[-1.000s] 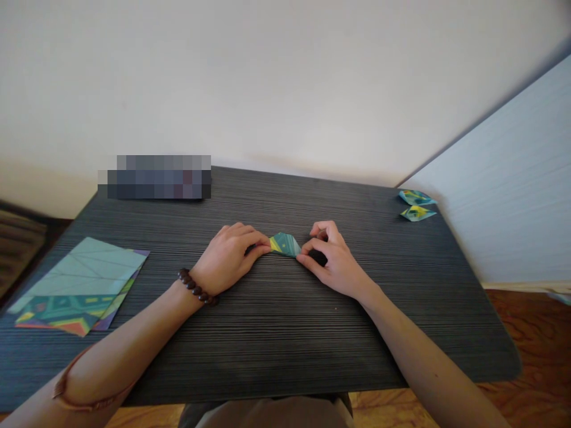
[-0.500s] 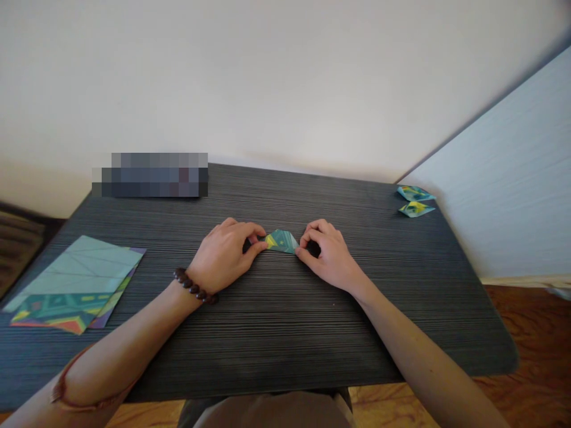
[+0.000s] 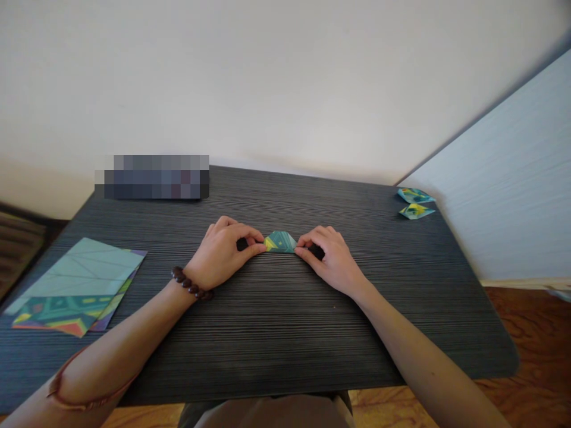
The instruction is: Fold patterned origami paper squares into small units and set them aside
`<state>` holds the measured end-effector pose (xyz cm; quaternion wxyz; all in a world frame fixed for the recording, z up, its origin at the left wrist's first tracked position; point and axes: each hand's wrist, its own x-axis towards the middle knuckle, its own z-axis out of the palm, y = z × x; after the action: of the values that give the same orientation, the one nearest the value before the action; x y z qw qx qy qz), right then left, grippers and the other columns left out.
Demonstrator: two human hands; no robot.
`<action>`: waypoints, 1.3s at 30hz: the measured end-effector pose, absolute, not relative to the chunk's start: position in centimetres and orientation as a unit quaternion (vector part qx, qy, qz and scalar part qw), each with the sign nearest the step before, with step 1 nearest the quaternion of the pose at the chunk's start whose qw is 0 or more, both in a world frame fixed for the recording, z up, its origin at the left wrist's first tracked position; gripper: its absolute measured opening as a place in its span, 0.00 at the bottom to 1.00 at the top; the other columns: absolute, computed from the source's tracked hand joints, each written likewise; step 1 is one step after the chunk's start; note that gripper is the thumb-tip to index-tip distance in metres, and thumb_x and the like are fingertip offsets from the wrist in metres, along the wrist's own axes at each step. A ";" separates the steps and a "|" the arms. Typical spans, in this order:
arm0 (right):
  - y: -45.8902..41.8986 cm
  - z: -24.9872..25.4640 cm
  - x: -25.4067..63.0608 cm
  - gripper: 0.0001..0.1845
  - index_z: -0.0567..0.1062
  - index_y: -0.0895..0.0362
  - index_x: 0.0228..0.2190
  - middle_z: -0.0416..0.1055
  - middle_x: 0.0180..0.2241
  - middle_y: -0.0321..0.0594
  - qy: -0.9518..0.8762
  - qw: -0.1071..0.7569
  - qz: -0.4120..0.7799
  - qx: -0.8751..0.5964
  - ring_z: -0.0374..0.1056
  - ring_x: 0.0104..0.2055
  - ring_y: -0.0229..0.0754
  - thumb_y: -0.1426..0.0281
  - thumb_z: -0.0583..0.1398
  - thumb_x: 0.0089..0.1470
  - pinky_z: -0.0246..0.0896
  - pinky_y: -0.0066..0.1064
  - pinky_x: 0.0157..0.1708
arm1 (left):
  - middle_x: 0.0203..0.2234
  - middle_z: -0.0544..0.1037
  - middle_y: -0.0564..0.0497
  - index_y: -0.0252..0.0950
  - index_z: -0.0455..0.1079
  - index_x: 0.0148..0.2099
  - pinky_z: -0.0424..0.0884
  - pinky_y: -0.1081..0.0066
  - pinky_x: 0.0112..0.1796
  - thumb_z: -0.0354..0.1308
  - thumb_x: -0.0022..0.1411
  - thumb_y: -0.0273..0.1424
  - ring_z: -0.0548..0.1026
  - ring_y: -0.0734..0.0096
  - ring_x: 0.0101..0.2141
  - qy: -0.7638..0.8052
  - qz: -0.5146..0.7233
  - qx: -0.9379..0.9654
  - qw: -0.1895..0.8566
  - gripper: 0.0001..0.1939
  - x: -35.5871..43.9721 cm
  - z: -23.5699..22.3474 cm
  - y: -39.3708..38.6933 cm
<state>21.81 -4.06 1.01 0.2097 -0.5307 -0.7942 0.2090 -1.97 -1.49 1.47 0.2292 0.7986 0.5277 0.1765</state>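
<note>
A small folded piece of patterned paper (image 3: 281,242), green with yellow and pale blue parts, is held low over the middle of the dark table. My left hand (image 3: 229,245), with a beaded bracelet at the wrist, pinches its left end between thumb and fingers. At the opposite end, my right hand (image 3: 328,254) pinches the right corner between thumb and forefinger. Both end tips are hidden by my fingers. The paper's top edge looks like a low, blunt peak.
Patterned paper sheets (image 3: 80,273) lie overlapping at the table's left. Two folded paper pieces (image 3: 416,211) sit near the far right corner. A blurred-out object (image 3: 156,178) rests at the back left. A wall stands behind the dark table (image 3: 276,345), and a pale panel (image 3: 504,184) rises at right.
The right thumb and fingers have come closer together on the paper's right corner. The paper looks flatter and more level. My left hand keeps its pinch with a slight shift.
</note>
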 end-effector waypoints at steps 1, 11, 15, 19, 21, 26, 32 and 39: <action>-4.1 0.9 21.8 0.08 0.72 0.53 0.33 0.69 0.33 0.37 -0.796 0.209 0.204 -0.530 0.60 0.37 0.42 0.63 0.56 0.57 0.51 0.35 0.38 | 0.28 0.77 0.52 0.44 0.75 0.38 0.63 0.61 0.42 0.57 0.56 0.44 0.66 0.60 0.40 0.528 0.178 0.798 0.229 0.13 -2.0 1.5 -1.5; -4.3 0.8 20.8 0.09 0.68 0.55 0.29 0.65 0.33 0.40 -0.793 0.175 0.144 -0.565 0.59 0.37 0.44 0.66 0.53 0.57 0.51 0.36 0.36 | 0.28 0.76 0.52 0.44 0.75 0.38 0.62 0.60 0.43 0.56 0.56 0.43 0.65 0.60 0.40 0.526 0.188 0.798 0.225 0.12 -1.9 1.4 -1.6; -4.2 0.8 20.6 0.08 0.68 0.55 0.28 0.65 0.32 0.40 -0.789 0.169 0.138 -0.574 0.59 0.36 0.44 0.66 0.53 0.56 0.50 0.36 0.36 | 0.26 0.74 0.52 0.44 0.75 0.38 0.61 0.60 0.41 0.57 0.56 0.43 0.64 0.59 0.39 0.536 0.180 0.798 0.209 0.12 -1.9 1.2 -1.6; -4.0 0.7 20.5 0.07 0.67 0.55 0.27 0.65 0.31 0.39 -0.783 0.172 0.142 -0.581 0.59 0.36 0.43 0.66 0.54 0.55 0.50 0.35 0.35 | 0.27 0.73 0.52 0.45 0.74 0.39 0.58 0.57 0.42 0.56 0.56 0.44 0.64 0.57 0.41 0.548 0.164 0.792 0.213 0.12 -1.9 1.2 -1.6; -4.0 0.7 20.6 0.05 0.67 0.54 0.28 0.65 0.31 0.38 -0.779 0.181 0.151 -0.581 0.59 0.35 0.43 0.66 0.55 0.54 0.50 0.35 0.35 | 0.28 0.73 0.52 0.45 0.73 0.39 0.57 0.56 0.42 0.56 0.56 0.44 0.64 0.56 0.41 0.556 0.158 0.787 0.217 0.12 -1.8 1.2 -1.7; -3.9 0.9 20.9 0.03 0.68 0.54 0.33 0.65 0.31 0.37 -0.776 0.195 0.182 -0.571 0.60 0.35 0.42 0.68 0.55 0.54 0.50 0.34 0.36 | 0.30 0.73 0.52 0.45 0.73 0.39 0.55 0.56 0.42 0.57 0.56 0.42 0.63 0.56 0.43 0.563 0.151 0.781 0.223 0.11 -1.7 1.4 -1.6; -4.1 0.8 21.1 0.05 0.68 0.54 0.34 0.65 0.31 0.37 -0.781 0.201 0.182 -0.562 0.60 0.36 0.42 0.68 0.54 0.55 0.51 0.35 0.37 | 0.30 0.72 0.52 0.45 0.72 0.39 0.54 0.55 0.42 0.55 0.57 0.41 0.62 0.56 0.43 0.566 0.145 0.779 0.229 0.10 -1.6 1.5 -1.7; -5.1 0.9 19.4 0.18 0.66 0.56 0.43 0.63 0.42 0.46 -0.774 0.237 0.122 -0.575 0.60 0.44 0.48 0.63 0.58 0.50 0.54 0.40 0.42 | 0.30 0.72 0.52 0.44 0.72 0.39 0.54 0.55 0.43 0.56 0.57 0.41 0.63 0.57 0.43 0.567 0.152 0.778 0.224 0.10 -1.6 1.4 -1.8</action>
<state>19.42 -5.11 0.89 0.2370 -0.5746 -0.7737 0.1225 -1.57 -1.79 1.37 0.2238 0.7779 0.5671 0.1522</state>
